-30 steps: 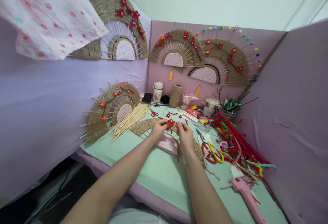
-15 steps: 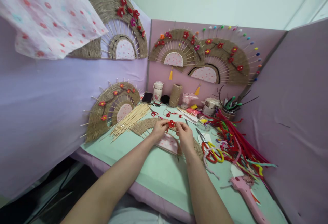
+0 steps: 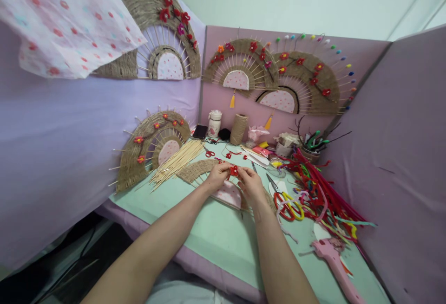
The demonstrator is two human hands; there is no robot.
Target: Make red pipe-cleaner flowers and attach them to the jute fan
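Note:
A small red flower [image 3: 233,171] with a pale centre is pinched between my two hands. My left hand [image 3: 219,176] grips its left side, fingers closed. On the other side my right hand [image 3: 250,182] has its thumb and fingertips closed on the flower's edge. Beneath both hands lies a twine-wrapped fan [image 3: 197,170] with thin sticks and a dotted half-round cloth centre [image 3: 228,194]. Another red flower [image 3: 228,155] rests on the table just beyond the hands.
Thin wooden sticks [image 3: 177,160] lie left. Scissors [image 3: 288,205], tangled pipe cleaners [image 3: 320,188] and a pink glue gun [image 3: 336,264] are at right. A twine roll [image 3: 239,129] and white jar [image 3: 214,124] stand behind. Finished fans [image 3: 153,151] lean on or hang from the partitions.
My right hand has shifted slightly left and its fingers have moved on the red flower. The flower is turned a little and sits slightly lower.

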